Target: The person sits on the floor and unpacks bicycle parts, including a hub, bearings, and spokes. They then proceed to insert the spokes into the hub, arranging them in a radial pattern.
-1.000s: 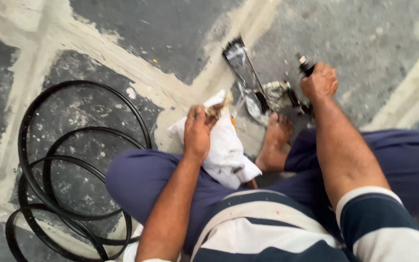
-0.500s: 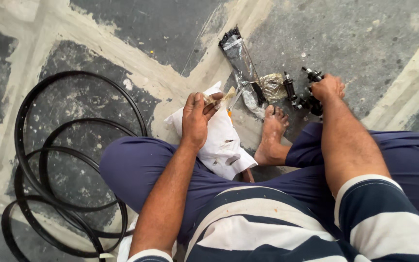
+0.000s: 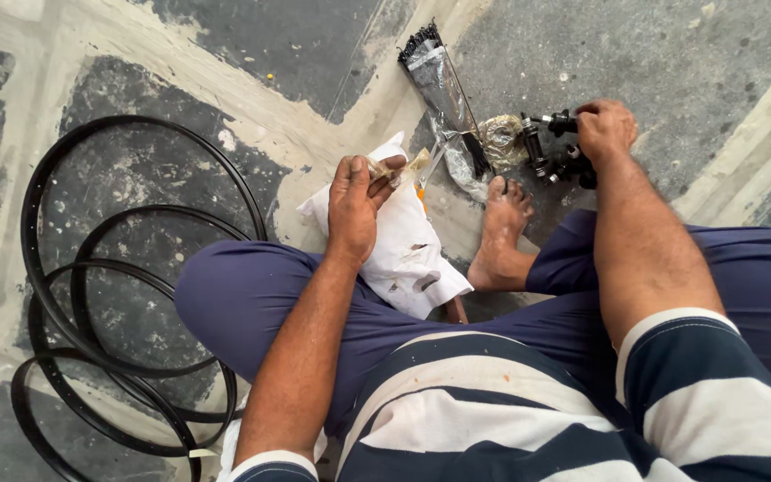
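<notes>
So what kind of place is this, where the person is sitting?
Probably an informal bicycle repair spot on a rough concrete floor: black rims or tyres lie stacked beside the person, a packet of spokes lies ahead, and the right hand touches small black metal parts.

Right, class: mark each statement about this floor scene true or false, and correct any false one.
1. The left hand holds a small crumpled clear wrapper over a white cloth. True.
2. The right hand rests on the black hoops. False: it grips small black metal parts on the floor; the hoops lie apart, by the left knee.
3. A long clear bag of dark thin pieces lies on the floor beyond the bare foot. True.
4. The person wears a plain red shirt. False: the shirt is striped navy and white.
</notes>
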